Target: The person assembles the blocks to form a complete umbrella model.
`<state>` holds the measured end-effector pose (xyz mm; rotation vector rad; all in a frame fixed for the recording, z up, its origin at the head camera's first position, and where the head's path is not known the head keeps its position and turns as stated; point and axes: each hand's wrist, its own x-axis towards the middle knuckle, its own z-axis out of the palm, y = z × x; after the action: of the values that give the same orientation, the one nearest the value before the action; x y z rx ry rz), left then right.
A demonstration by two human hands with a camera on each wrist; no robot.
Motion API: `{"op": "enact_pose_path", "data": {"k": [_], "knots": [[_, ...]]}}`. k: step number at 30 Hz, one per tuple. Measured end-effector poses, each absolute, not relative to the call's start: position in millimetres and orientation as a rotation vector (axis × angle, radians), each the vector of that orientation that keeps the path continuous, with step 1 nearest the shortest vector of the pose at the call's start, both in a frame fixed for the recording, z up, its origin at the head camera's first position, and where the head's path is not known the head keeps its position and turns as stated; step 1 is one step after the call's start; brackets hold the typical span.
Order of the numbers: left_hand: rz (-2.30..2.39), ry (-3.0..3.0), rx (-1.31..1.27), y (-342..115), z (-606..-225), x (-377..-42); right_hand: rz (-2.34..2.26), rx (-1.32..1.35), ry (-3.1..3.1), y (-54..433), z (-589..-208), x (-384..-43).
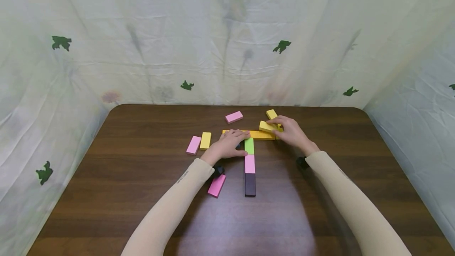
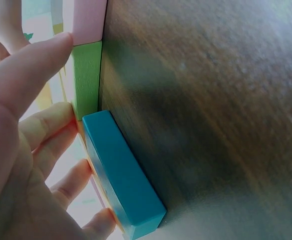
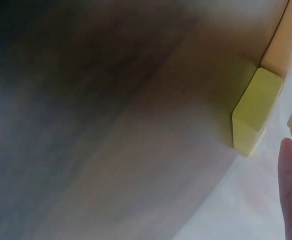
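My left hand [image 1: 227,145] lies over a T-shaped layout of blocks with fingers spread. Its thumb is at the joint of a green block [image 1: 249,146] and a pink block [image 1: 250,164], the fingertips along the orange row [image 1: 262,134]. Beneath the palm, a teal block [image 2: 123,172] shows in the left wrist view. My right hand [image 1: 292,132] pinches a yellow block [image 1: 267,126] just above the row's right part. Another yellow block [image 3: 258,100] ends that row in the right wrist view. A black block [image 1: 250,185] forms the near end of the stem.
Loose on the brown table [image 1: 142,208] lie a pink block [image 1: 234,117] at the back, a yellow block [image 1: 271,114] beyond my right hand, a yellow block [image 1: 205,140] beside a pink block [image 1: 193,145] at left, and a darker pink block [image 1: 216,186] by my left wrist.
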<state>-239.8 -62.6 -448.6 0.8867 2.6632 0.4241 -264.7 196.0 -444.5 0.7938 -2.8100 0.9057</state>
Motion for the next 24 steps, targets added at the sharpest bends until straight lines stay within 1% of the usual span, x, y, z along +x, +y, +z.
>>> {"op": "enact_pose_path", "data": {"k": [14, 24], "knots": [[0.438, 2.660, 0.887, -62, -450, -240, 0.884, 0.689, -2.895, 186, -446, -285], [0.452, 2.650, 0.876, -63, -448, -239, 0.860, 0.627, -2.945, 178, -440, -298]]}}
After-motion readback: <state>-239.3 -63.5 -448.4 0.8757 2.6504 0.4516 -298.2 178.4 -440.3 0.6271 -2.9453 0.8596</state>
